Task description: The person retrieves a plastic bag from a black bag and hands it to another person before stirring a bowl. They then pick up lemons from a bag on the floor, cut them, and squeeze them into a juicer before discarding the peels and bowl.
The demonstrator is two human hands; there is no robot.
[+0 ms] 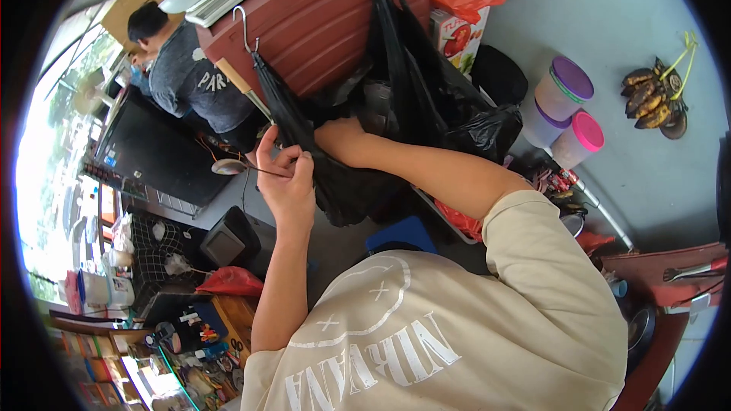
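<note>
Nearest us, just left of centre, our left hand (288, 175) pinches the bag (335, 175) by its edge. Right beside it, our right hand (343, 141) is plunged inside, so we cannot tell its grip. The bag hangs from 1 hook (242, 27) on the red bench (320, 23); a hard tug could tear the thin film or slip it off. A second bag (434, 99) crowds the right; open floor lies lower left.

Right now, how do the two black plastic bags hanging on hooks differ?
The left black bag hangs slim and bunched, pinched by the left hand, while the right black bag is wide and bulky. The right hand sits between them; its fingers are hidden. The left bag's hook sits lower than the right bag's. Both are glossy black.
</note>
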